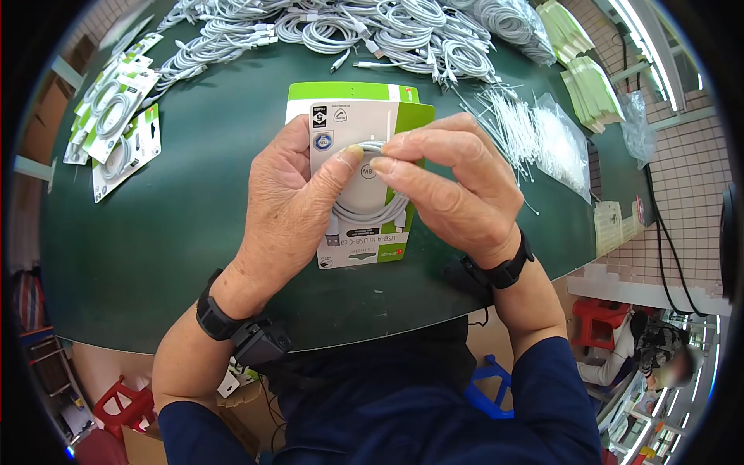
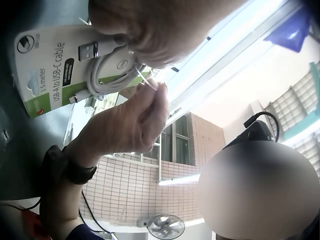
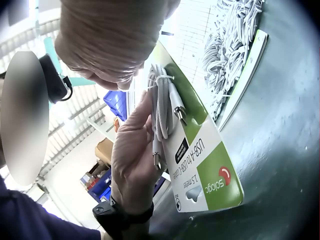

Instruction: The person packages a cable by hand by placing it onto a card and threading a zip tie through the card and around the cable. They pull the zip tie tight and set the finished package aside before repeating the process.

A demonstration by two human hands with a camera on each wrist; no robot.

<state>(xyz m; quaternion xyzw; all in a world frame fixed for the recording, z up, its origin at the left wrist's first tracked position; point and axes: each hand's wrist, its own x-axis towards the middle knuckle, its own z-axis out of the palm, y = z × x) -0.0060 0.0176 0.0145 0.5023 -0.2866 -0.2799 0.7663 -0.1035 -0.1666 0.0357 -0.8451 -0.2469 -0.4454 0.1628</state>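
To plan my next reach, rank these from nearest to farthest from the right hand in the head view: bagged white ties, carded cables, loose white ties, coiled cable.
From the right hand:
1. Coiled cable: at its fingertips, on the card.
2. Loose white ties: just beyond it.
3. Bagged white ties: farther right.
4. Carded cables: far left side.

Carded cable held over green table

Left hand point(image 1: 283, 201) grips printed card point(image 1: 341, 128), thumb at the top of coiled white cable point(image 1: 373, 217). Right hand point(image 1: 461, 186): thumb and forefinger bent to coil's upper edge. Green-edged card point(image 1: 353, 91) on green table point(image 1: 116, 256), just beyond. Heap of cables point(image 1: 403, 31) along far side; carded cables point(image 1: 115, 115) left; white ties point(image 1: 508, 128) right.
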